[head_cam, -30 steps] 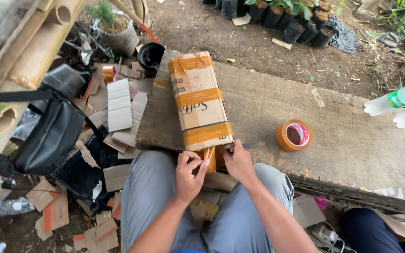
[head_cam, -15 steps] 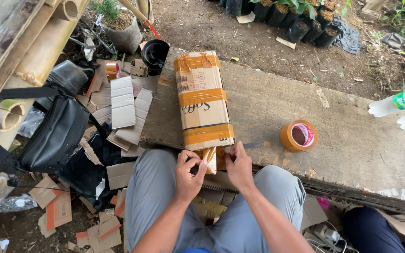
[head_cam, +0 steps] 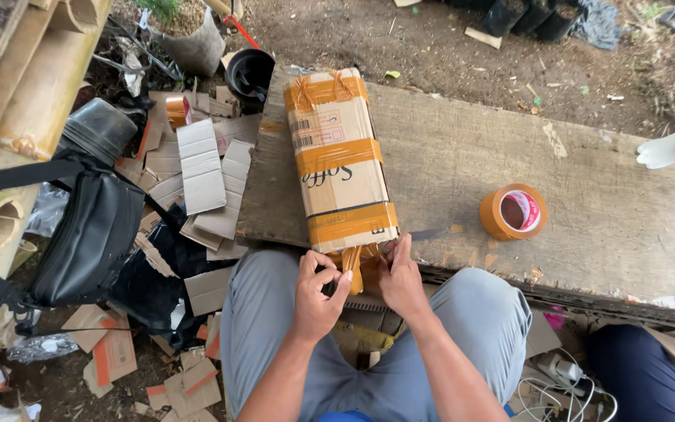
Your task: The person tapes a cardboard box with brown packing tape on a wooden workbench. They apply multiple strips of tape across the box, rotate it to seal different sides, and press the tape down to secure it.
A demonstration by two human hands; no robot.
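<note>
Pinched together on a twisted strand of orange tape (head_cam: 351, 267) at the near end of the cardboard box (head_cam: 341, 160), with left hand (head_cam: 318, 293) curled, thumb and forefinger closed on the strand. Pressed flat against the same box end with right hand (head_cam: 400, 277), fingers together and pointing away, fingertips touching the tape there. Lay lengthwise on the wooden board (head_cam: 587, 195), long axis running from the lap outward, far end tilted slightly left, wrapped in three orange tape bands. Reached forward from both forearms over grey-trousered knees, wrists close together. Rested well to the right of the box: a roll of orange tape (head_cam: 513, 212), lying flat on the board. Sat left of the board over bare earth: cardboard scraps (head_cam: 201, 168), a black bag (head_cam: 87, 242), bamboo poles (head_cam: 37, 86).
</note>
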